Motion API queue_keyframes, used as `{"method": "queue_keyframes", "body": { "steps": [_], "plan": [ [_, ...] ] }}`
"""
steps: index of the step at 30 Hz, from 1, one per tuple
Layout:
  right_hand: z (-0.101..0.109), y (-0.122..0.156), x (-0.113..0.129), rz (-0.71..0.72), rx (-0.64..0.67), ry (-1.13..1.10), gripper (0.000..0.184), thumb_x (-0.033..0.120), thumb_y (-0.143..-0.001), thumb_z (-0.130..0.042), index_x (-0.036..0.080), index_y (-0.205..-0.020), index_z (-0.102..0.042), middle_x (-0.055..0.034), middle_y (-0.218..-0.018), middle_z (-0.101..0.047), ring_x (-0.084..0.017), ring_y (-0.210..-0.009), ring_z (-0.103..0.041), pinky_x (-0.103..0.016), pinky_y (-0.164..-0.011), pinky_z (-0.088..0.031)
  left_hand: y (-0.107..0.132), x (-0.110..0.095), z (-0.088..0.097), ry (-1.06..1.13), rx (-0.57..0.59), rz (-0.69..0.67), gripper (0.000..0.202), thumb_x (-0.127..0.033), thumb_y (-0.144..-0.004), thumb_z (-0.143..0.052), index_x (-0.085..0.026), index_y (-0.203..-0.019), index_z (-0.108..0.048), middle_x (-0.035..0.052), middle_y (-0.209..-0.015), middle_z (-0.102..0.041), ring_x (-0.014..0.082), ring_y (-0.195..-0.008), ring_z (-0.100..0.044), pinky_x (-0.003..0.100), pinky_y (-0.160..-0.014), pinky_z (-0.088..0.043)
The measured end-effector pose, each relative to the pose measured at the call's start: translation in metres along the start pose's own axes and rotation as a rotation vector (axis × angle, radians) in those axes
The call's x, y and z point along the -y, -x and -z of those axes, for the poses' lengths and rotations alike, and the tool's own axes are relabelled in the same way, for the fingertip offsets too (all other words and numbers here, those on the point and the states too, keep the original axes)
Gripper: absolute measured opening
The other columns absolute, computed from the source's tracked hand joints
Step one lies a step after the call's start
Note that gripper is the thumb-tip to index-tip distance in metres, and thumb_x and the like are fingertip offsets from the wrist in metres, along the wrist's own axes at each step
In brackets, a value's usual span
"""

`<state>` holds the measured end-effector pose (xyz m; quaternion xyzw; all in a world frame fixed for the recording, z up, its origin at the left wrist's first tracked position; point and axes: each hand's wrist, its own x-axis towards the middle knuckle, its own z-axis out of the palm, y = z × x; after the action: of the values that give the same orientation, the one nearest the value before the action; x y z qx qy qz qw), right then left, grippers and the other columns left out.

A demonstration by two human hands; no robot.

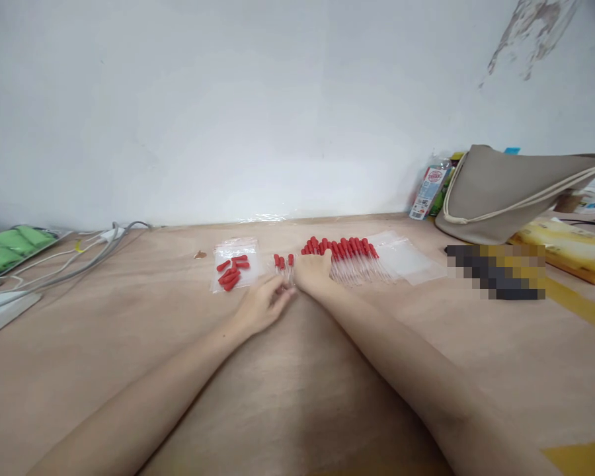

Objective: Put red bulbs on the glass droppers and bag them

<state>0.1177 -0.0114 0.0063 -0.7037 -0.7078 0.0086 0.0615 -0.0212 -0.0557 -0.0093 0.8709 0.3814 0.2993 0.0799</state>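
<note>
Lying beside slender clear droppers (pixel 361 268) with bulbous red tops (pixel 344 246): right hand (pixel 312 270).

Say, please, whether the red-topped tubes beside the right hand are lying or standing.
Lying: the red-topped tubes rest side by side, red ends toward the wall, clear ends pointing away from it.

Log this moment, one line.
left hand beside red bulbs, grip unclear | right hand among red-topped tubes, grip unclear | bulbs on or in clear bag
</note>
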Motion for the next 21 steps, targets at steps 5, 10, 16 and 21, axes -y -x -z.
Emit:
{"method": "queue_keyframes", "body": {
  "steps": [5,10,16,21],
  "plan": [
    [0.002,0.011,-0.005,0.013,-0.039,0.018,0.021,0.008,-0.076,-0.043,0.012,-0.077,-0.064,-0.0131,-0.072,-0.067,-0.021,-0.068,-0.060,-0.040,-0.081,-0.022,-0.014,0.055,0.041,-0.215,-0.155,0.283,0.019,-0.033,-0.081,-0.047,-0.018,-0.074,-0.057,0.0043,-0.078,-0.059,0.0191,-0.078,-0.053,0.029,-0.070,-0.040],
    [0.002,0.056,-0.041,0.188,-0.241,0.053,0.025,0.015,-0.086,-0.032,0.010,-0.090,-0.056,-0.0147,-0.080,-0.064,-0.024,-0.076,-0.056,-0.035,-0.075,-0.022,-0.022,0.094,0.067,-0.322,-0.123,0.355,0.018,-0.029,-0.077,-0.048,-0.018,-0.084,-0.060,0.0060,-0.090,-0.061,0.0207,-0.085,-0.055,0.031,-0.076,-0.042],
    [-0.020,0.093,-0.096,0.477,-0.534,-0.081,0.025,0.020,-0.092,-0.032,0.015,-0.093,-0.057,-0.0060,-0.077,-0.064,-0.017,-0.072,-0.054,-0.032,-0.079,-0.022,-0.059,0.109,0.073,-0.434,0.301,0.229,0.031,-0.021,-0.075,-0.045,-0.021,-0.100,-0.062,0.0071,-0.112,-0.058,0.0230,-0.101,-0.053,0.030,-0.085,-0.039],
    [-0.024,0.093,-0.106,0.448,-0.610,-0.200,0.023,0.019,-0.090,-0.037,0.015,-0.100,-0.058,-0.0069,-0.083,-0.067,-0.016,-0.076,-0.056,-0.032,-0.077,-0.024,-0.082,0.119,0.066,-0.413,0.467,0.238,0.032,-0.014,-0.062,-0.054,-0.025,-0.089,-0.067,0.0024,-0.092,-0.068,0.0192,-0.080,-0.060,0.024,-0.073,-0.042]
  ]
}}
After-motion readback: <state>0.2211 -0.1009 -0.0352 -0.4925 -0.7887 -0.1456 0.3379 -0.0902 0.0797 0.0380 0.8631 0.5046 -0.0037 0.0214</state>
